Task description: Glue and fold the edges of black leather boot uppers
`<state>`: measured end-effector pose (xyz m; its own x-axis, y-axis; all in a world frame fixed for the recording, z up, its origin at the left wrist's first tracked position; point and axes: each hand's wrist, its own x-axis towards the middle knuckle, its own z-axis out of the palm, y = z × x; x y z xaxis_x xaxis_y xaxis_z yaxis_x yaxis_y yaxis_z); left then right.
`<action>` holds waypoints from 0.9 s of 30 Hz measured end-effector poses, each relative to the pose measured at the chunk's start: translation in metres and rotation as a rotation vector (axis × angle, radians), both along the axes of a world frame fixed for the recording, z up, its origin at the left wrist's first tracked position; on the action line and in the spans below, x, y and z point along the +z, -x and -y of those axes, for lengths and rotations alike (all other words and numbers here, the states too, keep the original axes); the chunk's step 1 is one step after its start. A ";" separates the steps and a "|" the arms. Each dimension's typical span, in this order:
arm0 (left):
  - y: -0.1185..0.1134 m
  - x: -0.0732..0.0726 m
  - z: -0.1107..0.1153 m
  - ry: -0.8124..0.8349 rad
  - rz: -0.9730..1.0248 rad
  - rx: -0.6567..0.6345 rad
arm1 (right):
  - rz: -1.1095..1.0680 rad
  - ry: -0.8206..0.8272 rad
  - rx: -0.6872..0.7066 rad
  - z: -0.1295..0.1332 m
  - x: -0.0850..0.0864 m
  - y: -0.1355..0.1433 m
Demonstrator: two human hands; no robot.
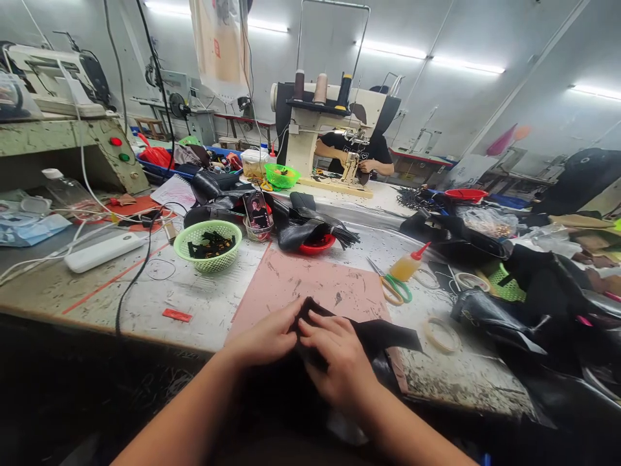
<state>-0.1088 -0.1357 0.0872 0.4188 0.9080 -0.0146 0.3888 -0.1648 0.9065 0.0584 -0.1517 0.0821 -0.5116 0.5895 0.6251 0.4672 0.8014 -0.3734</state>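
Note:
A black leather-like piece (388,336) lies at the table's front edge, partly over a pink mat (310,278), and hangs down toward my lap. My left hand (269,333) grips its raised edge, thumb and fingers together. Against the same edge, my right hand (334,353) presses with bent fingers, its fingertips close to the left hand's. The palms hide part of the piece. Beyond them on the right lie green-and-orange-handled scissors (396,289) and a glue bottle (406,265) with a red tip.
A pale green basket (208,249) of small black parts stands at left, near a white power bank (104,252) and cables. Tape rolls (441,334) and piled black leather (504,323) are at right. Behind stands a sewing machine (334,129), with a person (378,155) working there.

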 end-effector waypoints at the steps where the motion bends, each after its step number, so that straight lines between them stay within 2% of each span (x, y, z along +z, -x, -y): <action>1: 0.002 0.002 0.001 0.026 0.020 -0.004 | -0.006 0.017 -0.014 -0.003 0.002 -0.002; 5: 0.015 0.008 0.020 0.186 0.060 -0.005 | 0.012 0.081 -0.093 -0.015 0.021 -0.013; 7: 0.021 0.007 0.033 0.196 0.066 0.034 | 0.100 0.175 -0.047 -0.020 0.036 -0.018; 8: 0.024 0.005 0.038 0.185 0.076 0.082 | 0.164 0.229 0.018 -0.022 0.044 -0.019; 10: 0.026 0.000 0.045 0.167 0.106 0.222 | 0.307 0.269 0.232 -0.024 0.059 -0.019; 13: 0.024 -0.006 0.045 0.132 0.149 0.357 | 0.475 0.137 0.620 -0.028 0.076 -0.009; 15: 0.021 -0.007 0.041 0.103 0.161 0.380 | 0.555 0.058 0.767 -0.031 0.081 0.002; 16: 0.020 -0.007 0.040 0.091 0.155 0.390 | 0.595 0.040 0.790 -0.033 0.082 0.007; 19: 0.018 -0.005 0.039 0.099 0.162 0.435 | 0.701 0.039 0.737 -0.040 0.081 0.019; 24: 0.017 -0.002 0.048 0.366 0.501 0.367 | 0.658 0.210 0.513 -0.047 0.071 0.022; 27: 0.014 -0.001 0.053 0.437 0.600 0.447 | 0.621 0.288 0.468 -0.046 0.066 0.021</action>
